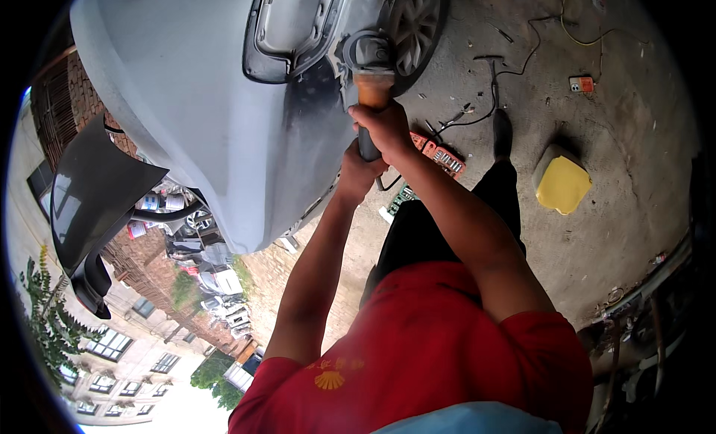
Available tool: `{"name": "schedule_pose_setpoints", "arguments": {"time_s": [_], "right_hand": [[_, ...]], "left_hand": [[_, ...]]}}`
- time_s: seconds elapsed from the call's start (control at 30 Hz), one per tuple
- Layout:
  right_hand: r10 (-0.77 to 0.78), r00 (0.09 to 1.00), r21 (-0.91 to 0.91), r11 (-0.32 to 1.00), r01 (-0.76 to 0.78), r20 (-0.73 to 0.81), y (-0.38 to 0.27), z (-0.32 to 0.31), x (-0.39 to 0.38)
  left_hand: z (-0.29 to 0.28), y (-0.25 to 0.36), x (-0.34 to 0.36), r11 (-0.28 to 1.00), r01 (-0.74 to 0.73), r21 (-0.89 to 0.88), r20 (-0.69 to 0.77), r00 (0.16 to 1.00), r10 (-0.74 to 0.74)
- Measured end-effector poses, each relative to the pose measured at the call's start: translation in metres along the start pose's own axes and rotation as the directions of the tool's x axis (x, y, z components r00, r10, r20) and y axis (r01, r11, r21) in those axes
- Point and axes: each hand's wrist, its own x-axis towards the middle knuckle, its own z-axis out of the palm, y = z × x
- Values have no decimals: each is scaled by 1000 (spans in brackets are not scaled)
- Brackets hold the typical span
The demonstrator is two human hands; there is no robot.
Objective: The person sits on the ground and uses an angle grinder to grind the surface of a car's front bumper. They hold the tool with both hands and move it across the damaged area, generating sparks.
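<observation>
— How many tools did you hold?
— One orange-bodied angle grinder (pixel 371 79), pressed to the grey car panel (pixel 201 98); your left hand (pixel 358 173) and right hand (pixel 384 128) both gripped it. One yellow canister (pixel 563 184) lay well apart.

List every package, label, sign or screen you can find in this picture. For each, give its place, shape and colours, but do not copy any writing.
Yellow container: on the concrete floor to the right, squarish, plain yellow.
Small box: on the floor further off, flat rectangle, orange and white.
Socket set case: on the floor just beyond the right hand, long, red with pale inserts.
Shirt emblem: on the red shirt, yellow shell shape.
No screens in view.
</observation>
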Motion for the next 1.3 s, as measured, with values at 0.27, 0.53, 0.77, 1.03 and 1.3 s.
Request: {"name": "schedule_pose_setpoints", "arguments": {"time_s": [0.27,0.53,0.77,1.03,1.3], "right_hand": [[-18,999,-65,998,16,-35,9,-11,-7],[-20,996,-31,999,17,-90,11,-4,-6],[-112,994,-130,985,110,-5,-7,-5,9],[-76,995,-113,991,68,-71,-21,-9,17],[-59,997,-217,975,49,-40,-10,-3,-6]], "left_hand": [[8,-17,-4,998,53,25,35,998,-54],[-4,-21,0,997,65,32,62,996,-67],[5,0,14,999,50,-4,8,999,-50],[15,15,25,1000,22,-20,66,998,-21],[8,9,-6,963,87,257,-60,995,-74]]}}
